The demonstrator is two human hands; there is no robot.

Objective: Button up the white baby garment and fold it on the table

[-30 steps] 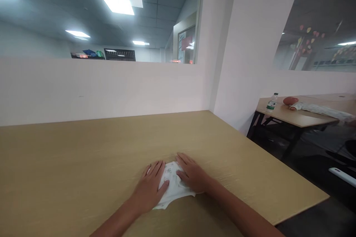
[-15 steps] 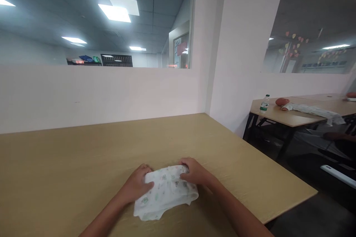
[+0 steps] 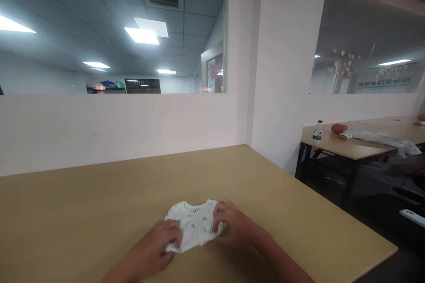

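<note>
On the wooden table [image 3: 99,194], close to the near edge, sits a small white printed garment [image 3: 194,225], looks like a baby top with tiny patterns on it. Only one view to go by, the head cam, so that's all I've got.

Left hand [image 3: 159,247] is clamped on the garment's lower left corner, fingers curled over the cloth. Right hand [image 3: 232,225] is pinching the right edge, fingers bunched into the fabric. Both are grasping it, neither is flat or let go.

Progress-wise, my read: the garment is already folded down into a compact bundle, neckline showing at the far side and facing away from the person. The edges look a bit rumpled though, especially where the hands grip, so I'd call it mostly folded but not squared off or let go of yet. What's left seems to be tidying the shape and taking the hands off.

Off to the right, well apart, there's another table [image 3: 348,148] with a water bottle [image 3: 318,131], a reddish round thing [image 3: 338,128] and a long pale cloth [image 3: 378,138] lying across it. White partition wall [image 3: 116,128] runs behind the near table.
</note>
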